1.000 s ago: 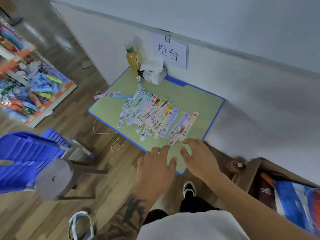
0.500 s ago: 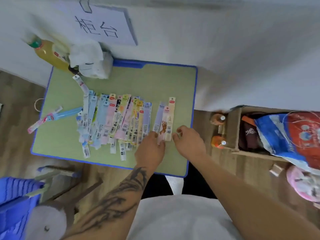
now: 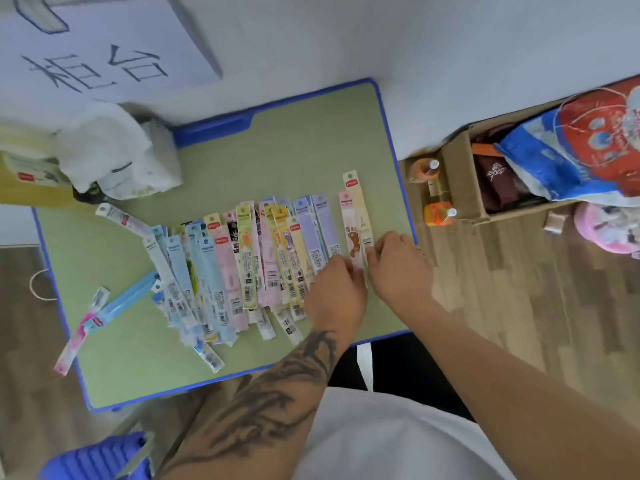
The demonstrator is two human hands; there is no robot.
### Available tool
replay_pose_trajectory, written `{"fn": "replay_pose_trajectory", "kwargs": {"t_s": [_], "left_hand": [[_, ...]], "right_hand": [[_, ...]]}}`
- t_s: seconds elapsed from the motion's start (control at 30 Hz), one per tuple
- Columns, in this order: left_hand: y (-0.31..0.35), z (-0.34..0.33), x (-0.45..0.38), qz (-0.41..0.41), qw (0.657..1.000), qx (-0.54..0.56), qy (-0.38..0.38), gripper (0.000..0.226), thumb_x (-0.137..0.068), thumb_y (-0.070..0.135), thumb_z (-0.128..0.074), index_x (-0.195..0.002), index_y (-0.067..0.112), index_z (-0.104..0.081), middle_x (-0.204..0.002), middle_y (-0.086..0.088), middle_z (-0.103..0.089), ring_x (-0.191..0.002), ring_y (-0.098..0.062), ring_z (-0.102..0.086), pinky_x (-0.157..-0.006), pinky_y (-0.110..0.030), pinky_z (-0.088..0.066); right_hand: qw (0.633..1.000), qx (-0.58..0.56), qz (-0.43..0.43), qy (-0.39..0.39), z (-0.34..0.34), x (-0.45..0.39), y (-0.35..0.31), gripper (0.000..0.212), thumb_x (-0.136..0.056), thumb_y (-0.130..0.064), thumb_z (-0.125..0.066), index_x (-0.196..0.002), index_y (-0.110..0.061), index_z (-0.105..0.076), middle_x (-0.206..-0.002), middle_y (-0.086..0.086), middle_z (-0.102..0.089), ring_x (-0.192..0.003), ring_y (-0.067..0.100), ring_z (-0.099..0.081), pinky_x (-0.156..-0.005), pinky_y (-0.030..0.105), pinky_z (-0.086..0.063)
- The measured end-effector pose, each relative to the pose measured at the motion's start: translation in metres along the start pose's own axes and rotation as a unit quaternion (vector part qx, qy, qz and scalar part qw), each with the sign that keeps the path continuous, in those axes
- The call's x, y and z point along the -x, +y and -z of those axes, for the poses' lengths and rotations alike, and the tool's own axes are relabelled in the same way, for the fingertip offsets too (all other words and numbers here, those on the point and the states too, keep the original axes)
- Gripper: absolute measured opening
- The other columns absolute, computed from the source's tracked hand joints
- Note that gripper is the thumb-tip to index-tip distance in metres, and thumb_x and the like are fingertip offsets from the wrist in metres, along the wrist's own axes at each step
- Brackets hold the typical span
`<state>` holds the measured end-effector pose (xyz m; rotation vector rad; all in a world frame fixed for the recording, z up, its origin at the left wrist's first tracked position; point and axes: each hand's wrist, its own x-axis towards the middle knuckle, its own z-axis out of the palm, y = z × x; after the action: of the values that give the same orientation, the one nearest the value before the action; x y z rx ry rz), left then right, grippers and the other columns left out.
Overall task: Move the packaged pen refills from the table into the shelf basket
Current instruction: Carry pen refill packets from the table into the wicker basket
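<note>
Roughly 20 packaged pen refills fanned in 1 row on the green table, long axes running near edge to wall, hang tabs mostly toward the wall. Plus 2 apart at the row's right end, pinched by left hand and right hand. About 3 more lying slanted at left.

Bottle cut off; sign cropped

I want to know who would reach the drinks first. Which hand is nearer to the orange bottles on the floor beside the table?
Right. The right hand is at the table's right edge, just left of the orange bottles. The left hand lies farther left, at the pen refill packs.
</note>
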<state>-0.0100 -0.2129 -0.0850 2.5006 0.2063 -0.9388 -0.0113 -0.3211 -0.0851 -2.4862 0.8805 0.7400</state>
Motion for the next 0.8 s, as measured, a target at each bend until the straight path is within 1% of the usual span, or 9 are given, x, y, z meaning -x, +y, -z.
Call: {"fn": "replay_pose_trajectory", "kwargs": {"t_s": [0.13, 0.23, 0.33, 0.4, 0.5, 0.57, 0.63, 0.7, 0.8], "left_hand": [[-0.001, 0.005, -0.004, -0.011, 0.999, 0.025, -0.016, 0.017, -0.101, 0.04, -0.055, -0.103, 0.025, -0.062, -0.094, 0.009, -0.067, -0.087, -0.019, -0.064, -0.071, -0.033, -0.045], [-0.001, 0.01, -0.006, -0.008, 0.998, 0.057, -0.034, 0.011, -0.098, 0.035, -0.059, -0.094, 0.026, -0.062, -0.085, 0.012, -0.061, -0.082, -0.017, -0.06, -0.07, -0.03, -0.04], [0.001, 0.014, -0.007, -0.006, 0.993, 0.098, -0.06, 0.01, -0.09, 0.032, -0.066, -0.082, 0.027, -0.065, -0.081, 0.012, -0.067, -0.081, -0.016, -0.066, -0.072, -0.032, -0.05], [0.003, 0.017, -0.006, 0.003, 0.986, 0.145, -0.08, 0.009, -0.085, 0.03, -0.07, -0.078, 0.026, -0.066, -0.075, 0.01, -0.071, -0.076, -0.014, -0.069, -0.074, -0.035, -0.058], [0.006, 0.02, -0.003, -0.003, 0.976, 0.199, -0.093, 0.01, -0.084, 0.023, -0.073, -0.078, 0.019, -0.067, -0.057, 0.015, -0.065, -0.055, -0.002, -0.061, -0.06, -0.028, -0.049], [0.008, 0.02, 0.0, -0.005, 0.966, 0.237, -0.106, 0.014, -0.086, 0.02, -0.073, -0.077, 0.014, -0.063, -0.052, 0.013, -0.057, -0.046, -0.006, -0.051, -0.055, -0.028, -0.043], [0.014, 0.018, 0.003, -0.021, 0.957, 0.265, -0.113, 0.018, -0.088, 0.019, -0.073, -0.077, 0.011, -0.06, -0.059, -0.001, -0.056, -0.052, -0.015, -0.049, -0.056, -0.035, -0.044], [0.026, 0.015, 0.008, -0.044, 0.95, 0.278, -0.131, 0.019, -0.089, 0.018, -0.073, -0.083, 0.005, -0.061, -0.074, -0.02, -0.062, -0.059, -0.02, -0.055, -0.058, -0.04, -0.048], [0.052, 0.012, 0.02, -0.081, 0.94, 0.283, -0.171, 0.011, -0.093, 0.015, -0.071, -0.09, 0.007, -0.063, -0.085, -0.02, -0.071, -0.063, -0.018, -0.064, -0.056, -0.037, -0.055]], "right_hand": [[1.0, 0.017, -0.005, -0.004, 0.001, 0.001, 0.001, 0.023, -0.104, -0.035, -0.05, -0.109, -0.015, -0.06, -0.111, 0.006, -0.061, -0.102, 0.031, -0.063, -0.084, 0.041, -0.048], [1.0, 0.029, -0.006, 0.005, 0.005, 0.009, 0.006, 0.019, -0.105, -0.035, -0.05, -0.105, -0.017, -0.057, -0.102, 0.004, -0.063, -0.097, 0.031, -0.064, -0.083, 0.042, -0.048], [0.999, -0.039, -0.021, -0.002, 0.01, 0.018, 0.013, 0.015, -0.104, -0.028, -0.049, -0.096, -0.016, -0.05, -0.085, 0.001, -0.061, -0.08, 0.03, -0.062, -0.072, 0.043, -0.049], [0.995, -0.098, -0.019, 0.001, 0.013, 0.023, 0.018, 0.01, -0.101, -0.023, -0.052, -0.093, -0.018, -0.048, -0.08, -0.001, -0.059, -0.075, 0.028, -0.061, -0.07, 0.044, -0.051], [0.978, -0.207, -0.015, 0.01, 0.017, 0.033, 0.028, 0.009, -0.098, -0.019, -0.061, -0.097, -0.021, -0.052, -0.084, -0.007, -0.061, -0.078, 0.019, -0.062, -0.075, 0.042, -0.054], [0.959, -0.281, -0.024, 0.018, 0.023, 0.042, 0.035, 0.012, -0.098, -0.019, -0.063, -0.103, -0.025, -0.054, -0.088, -0.009, -0.064, -0.08, 0.011, -0.063, -0.073, 0.032, -0.051], [0.938, -0.341, -0.036, 0.041, 0.028, 0.051, 0.044, 0.014, -0.098, -0.019, -0.065, -0.105, -0.028, -0.055, -0.088, -0.007, -0.068, -0.078, 0.006, -0.064, -0.068, 0.024, -0.047], [0.912, -0.4, -0.056, 0.066, 0.034, 0.059, 0.054, 0.015, -0.098, -0.021, -0.067, -0.105, -0.029, -0.057, -0.088, -0.006, -0.071, -0.077, 0.006, -0.067, -0.069, 0.023, -0.049], [0.866, -0.481, -0.086, 0.103, 0.047, 0.075, 0.072, 0.017, -0.098, -0.019, -0.067, -0.108, -0.031, -0.059, -0.087, -0.005, -0.075, -0.077, 0.009, -0.071, -0.071, 0.028, -0.054]]}}
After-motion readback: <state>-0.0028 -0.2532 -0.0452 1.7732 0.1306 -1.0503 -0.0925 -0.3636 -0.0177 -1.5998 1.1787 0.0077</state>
